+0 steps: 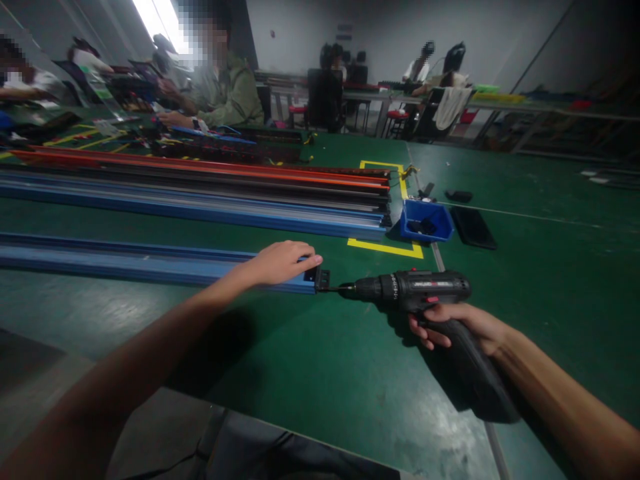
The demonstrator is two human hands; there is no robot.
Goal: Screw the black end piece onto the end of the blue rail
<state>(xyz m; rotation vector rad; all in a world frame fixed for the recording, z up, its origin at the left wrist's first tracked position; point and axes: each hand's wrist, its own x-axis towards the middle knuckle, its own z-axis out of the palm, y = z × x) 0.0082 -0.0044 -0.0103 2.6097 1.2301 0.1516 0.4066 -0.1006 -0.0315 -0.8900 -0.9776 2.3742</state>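
My right hand (455, 323) is wrapped round the handle of a black cordless drill (433, 287), held level over the green table and pointing left. The tip of its thin bit (333, 289) meets a black end piece (323, 279) at the right end of a long blue rail (190, 267). Across that same end lies my left hand (283, 262), closed over the rail, its fingertips beside the black end piece. The undersides of its fingers are hidden. Whether a screw sits at the bit's tip is too small to tell.
Beyond the rail lie several more long rails, blue ones (300, 217), black ones and an orange one (250, 167). A blue bin (437, 233) holding black parts stands at their right end, beside a flat black object (473, 227). Other people sit at tables farther back.
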